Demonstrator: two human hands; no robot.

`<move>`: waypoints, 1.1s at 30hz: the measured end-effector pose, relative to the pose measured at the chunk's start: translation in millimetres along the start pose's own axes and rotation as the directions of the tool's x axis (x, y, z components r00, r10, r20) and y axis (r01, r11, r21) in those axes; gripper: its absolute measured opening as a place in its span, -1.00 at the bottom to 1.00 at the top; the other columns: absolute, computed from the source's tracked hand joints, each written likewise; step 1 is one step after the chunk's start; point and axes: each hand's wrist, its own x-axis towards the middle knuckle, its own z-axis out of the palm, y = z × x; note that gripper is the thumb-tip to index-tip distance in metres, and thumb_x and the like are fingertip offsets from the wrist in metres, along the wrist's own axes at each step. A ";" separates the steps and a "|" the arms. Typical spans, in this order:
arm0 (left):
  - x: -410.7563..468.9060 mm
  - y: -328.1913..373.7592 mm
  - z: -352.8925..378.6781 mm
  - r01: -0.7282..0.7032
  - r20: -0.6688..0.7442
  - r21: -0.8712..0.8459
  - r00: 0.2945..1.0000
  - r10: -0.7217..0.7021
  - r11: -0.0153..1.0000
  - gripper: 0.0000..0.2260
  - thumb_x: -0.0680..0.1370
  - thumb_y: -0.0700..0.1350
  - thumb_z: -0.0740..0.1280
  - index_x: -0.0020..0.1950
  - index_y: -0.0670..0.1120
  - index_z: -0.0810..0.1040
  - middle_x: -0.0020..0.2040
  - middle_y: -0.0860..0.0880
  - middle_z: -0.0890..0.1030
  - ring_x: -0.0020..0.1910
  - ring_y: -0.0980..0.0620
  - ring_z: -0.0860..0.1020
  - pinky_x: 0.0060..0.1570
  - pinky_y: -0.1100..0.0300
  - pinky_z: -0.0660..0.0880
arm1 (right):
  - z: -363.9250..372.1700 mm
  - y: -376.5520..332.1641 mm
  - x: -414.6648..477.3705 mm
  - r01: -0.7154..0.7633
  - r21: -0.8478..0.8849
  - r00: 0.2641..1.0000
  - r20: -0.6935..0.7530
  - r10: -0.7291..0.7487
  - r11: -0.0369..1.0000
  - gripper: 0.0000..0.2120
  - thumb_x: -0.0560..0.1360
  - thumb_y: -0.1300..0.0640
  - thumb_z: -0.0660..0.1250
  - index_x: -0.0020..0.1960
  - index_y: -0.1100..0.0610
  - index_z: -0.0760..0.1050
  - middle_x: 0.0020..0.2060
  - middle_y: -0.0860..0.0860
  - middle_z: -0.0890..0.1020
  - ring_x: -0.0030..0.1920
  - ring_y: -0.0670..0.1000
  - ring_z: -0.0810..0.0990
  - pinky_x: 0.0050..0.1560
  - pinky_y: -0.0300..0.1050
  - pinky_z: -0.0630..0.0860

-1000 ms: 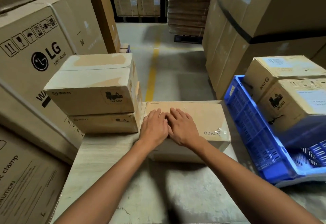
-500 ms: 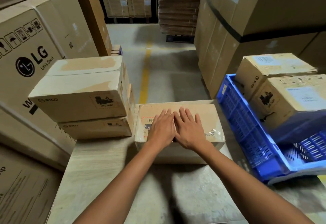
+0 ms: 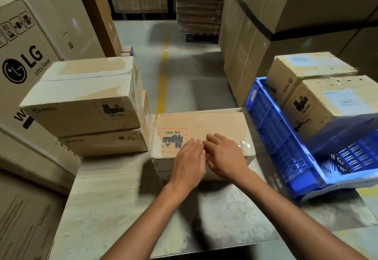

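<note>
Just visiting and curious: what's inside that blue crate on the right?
The blue crate holds two cardboard boxes: the nearer box, labelled UN 3481, and the farther box behind it. Bare mesh floor shows in front. Anything beneath them is hidden.

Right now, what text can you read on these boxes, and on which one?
"UN 3481", upside down: middle box.
"LG Life's Good": big left carton.
"PICO", "UN 3481": top stacked box.
"PICO": lower stacked box.
"PICO": far crate box.
"UN 3481": near crate box.
White labels on both crate boxes: too blurred.
</note>
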 end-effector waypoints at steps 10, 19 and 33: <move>16.7 17.9 9.5 0.005 0.192 -0.052 0.981 0.005 0.999 -0.70 0.58 -0.13 0.15 0.13 -0.17 0.63 0.13 -0.16 0.66 0.21 -0.21 0.58 0.30 -0.05 0.48 | -4.8 5.9 -19.4 -0.214 0.106 0.970 -0.091 0.224 0.971 -0.71 0.44 -0.03 0.13 -0.20 0.08 0.56 -0.22 -0.03 0.57 -0.13 0.11 0.58 -0.15 0.03 0.49; 28.9 59.9 14.4 -0.093 0.436 0.125 0.900 0.029 0.988 -0.43 0.60 0.05 -0.15 0.31 -0.13 0.54 0.32 -0.11 0.56 0.39 -0.13 0.43 0.36 -0.15 0.33 | 7.8 36.2 -46.9 -0.252 0.078 0.950 -0.169 0.262 0.965 -0.79 0.47 0.07 0.17 -0.15 0.14 0.54 -0.16 0.03 0.55 -0.14 0.10 0.52 -0.11 0.03 0.50; 69.0 26.3 34.1 -0.041 0.399 0.096 0.917 -0.001 0.995 -0.61 0.69 -0.05 -0.01 0.45 -0.09 0.40 0.53 -0.10 0.35 0.54 -0.09 0.25 0.48 -0.09 0.17 | -6.4 44.1 7.6 -0.321 -0.076 0.947 -0.043 0.319 0.944 -0.70 0.59 -0.08 0.12 0.14 0.01 0.55 0.13 -0.05 0.58 0.14 0.06 0.50 0.08 0.03 0.47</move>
